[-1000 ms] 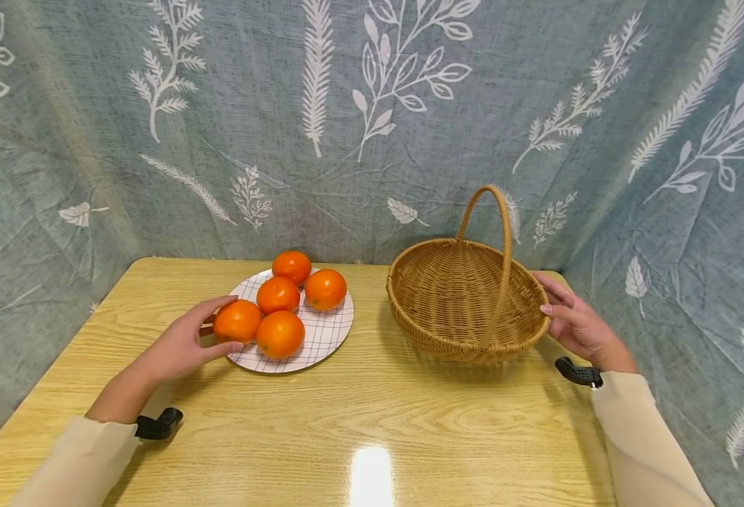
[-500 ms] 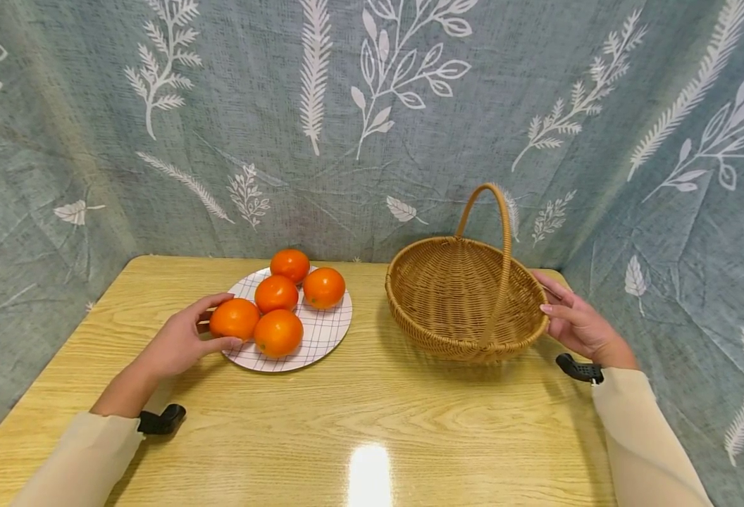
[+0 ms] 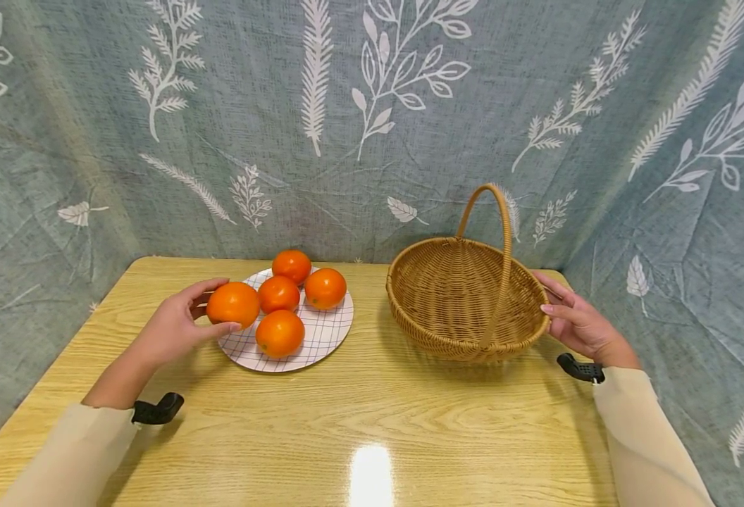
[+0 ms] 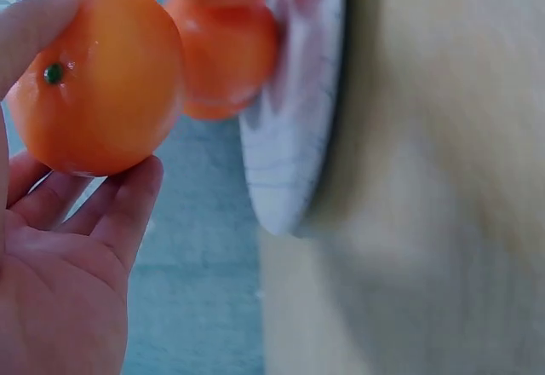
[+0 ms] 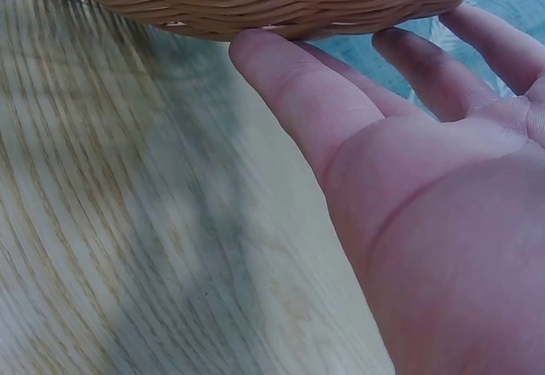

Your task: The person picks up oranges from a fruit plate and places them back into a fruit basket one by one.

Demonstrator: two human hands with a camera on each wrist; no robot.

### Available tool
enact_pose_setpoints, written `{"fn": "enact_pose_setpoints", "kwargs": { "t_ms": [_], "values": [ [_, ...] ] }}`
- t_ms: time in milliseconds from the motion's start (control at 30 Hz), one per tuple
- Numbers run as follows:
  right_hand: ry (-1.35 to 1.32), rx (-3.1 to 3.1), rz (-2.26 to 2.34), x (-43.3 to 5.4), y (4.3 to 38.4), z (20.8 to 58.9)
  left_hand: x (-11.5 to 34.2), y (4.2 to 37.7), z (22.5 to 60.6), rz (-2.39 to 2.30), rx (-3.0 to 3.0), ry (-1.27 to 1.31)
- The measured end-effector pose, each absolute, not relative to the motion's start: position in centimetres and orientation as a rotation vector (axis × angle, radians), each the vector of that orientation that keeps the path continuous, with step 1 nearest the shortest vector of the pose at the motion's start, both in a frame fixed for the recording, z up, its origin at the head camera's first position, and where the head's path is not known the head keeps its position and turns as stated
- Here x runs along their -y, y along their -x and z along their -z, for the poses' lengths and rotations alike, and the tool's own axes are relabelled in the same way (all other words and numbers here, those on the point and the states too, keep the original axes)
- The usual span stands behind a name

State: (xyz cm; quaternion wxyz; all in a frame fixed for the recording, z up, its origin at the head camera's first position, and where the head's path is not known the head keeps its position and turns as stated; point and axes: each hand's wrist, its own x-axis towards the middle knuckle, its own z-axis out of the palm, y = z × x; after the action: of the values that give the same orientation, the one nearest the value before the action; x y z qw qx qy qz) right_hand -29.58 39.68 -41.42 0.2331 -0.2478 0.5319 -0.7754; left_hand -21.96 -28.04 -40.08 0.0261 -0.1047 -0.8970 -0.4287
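Grey-blue cloth hangs behind the table and along both its sides, printed with white sprigs and leaves (faintly creased, mostly low down). The tabletop is pale yellow wood with visible grain, its far edge close against the cloth. Near the front, a bright white reflection gleams on the surface.

Legible markings: none; no text, label, brand, number or sign can be read in any view
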Motion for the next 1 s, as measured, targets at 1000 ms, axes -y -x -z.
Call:
{"fn": "enact_pose_setpoints", "kwargs": {
  "t_ms": [1000],
  "values": [
    [0.623,-1.514,2.1,-39.0,29.7,41.1,13.9,28.0,33.7,1.661,2.579,0.581]
  ]
}}
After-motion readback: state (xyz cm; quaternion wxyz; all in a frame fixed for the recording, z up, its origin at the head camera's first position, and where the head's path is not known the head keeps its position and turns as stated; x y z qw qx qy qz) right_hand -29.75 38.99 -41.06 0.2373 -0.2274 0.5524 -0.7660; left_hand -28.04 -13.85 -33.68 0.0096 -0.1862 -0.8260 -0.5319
